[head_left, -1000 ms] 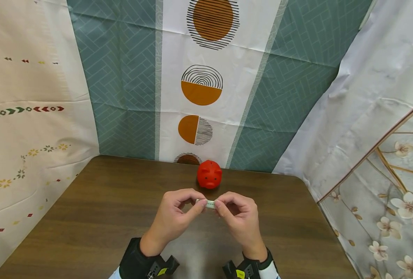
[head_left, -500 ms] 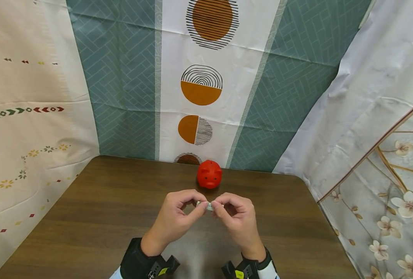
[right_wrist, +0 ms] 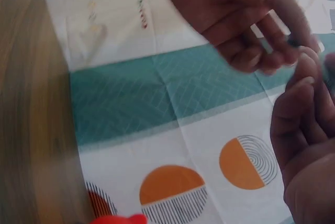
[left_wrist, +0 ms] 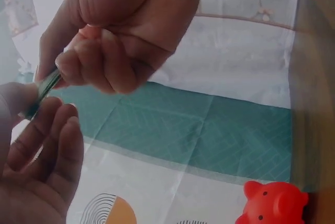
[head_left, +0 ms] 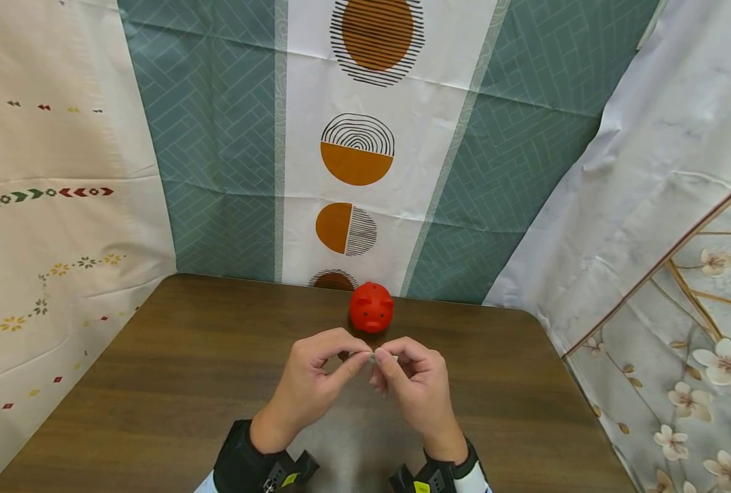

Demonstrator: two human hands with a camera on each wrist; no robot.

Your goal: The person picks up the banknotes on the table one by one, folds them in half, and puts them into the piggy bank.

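My left hand [head_left: 308,378] and right hand [head_left: 418,387] meet above the middle of the table, fingertips almost touching. Between them both pinch a small folded banknote [head_left: 373,357], pale green and mostly covered by thumbs and fingers. In the left wrist view the banknote [left_wrist: 48,85] shows as a thin green edge running between the two hands. A red piggy bank [head_left: 371,308] stands upright just beyond the hands, snout facing me. The right wrist view catches only its top at the bottom edge.
The brown wooden table [head_left: 217,322] ends at a green and white patterned cloth [head_left: 229,171] behind the piggy bank. Pale cloths hang along the left and right sides. Each wrist wears a black strap with a camera.
My hands have drawn slightly closer together, so less of the banknote shows between the fingertips. The piggy bank has not moved.
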